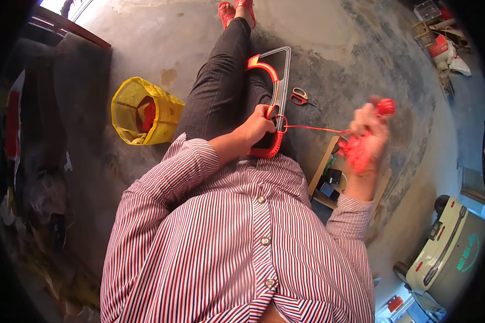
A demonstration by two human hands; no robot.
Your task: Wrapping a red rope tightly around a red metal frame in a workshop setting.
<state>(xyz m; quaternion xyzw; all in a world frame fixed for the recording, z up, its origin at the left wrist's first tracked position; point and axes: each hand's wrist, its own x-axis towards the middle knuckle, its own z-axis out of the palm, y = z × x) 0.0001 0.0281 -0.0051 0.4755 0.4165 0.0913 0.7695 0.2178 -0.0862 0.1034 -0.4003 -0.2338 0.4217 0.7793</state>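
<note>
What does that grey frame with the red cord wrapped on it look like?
The grey, long looped metal-looking frame lies along the person's lap, pointing toward the feet. Red cord wraps its near end and a stretch of the far side. The left hand grips the near end; a red strand runs across to the raised right hand.

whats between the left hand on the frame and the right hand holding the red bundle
In the head view, a single taut red cord spans from the left hand on the grey frame to the raised right hand; beneath it lies bare concrete floor.

Matt grey metal frame point(283, 75), seemingly plastic red cord point(318, 128), rough concrete floor point(339, 64).
</note>
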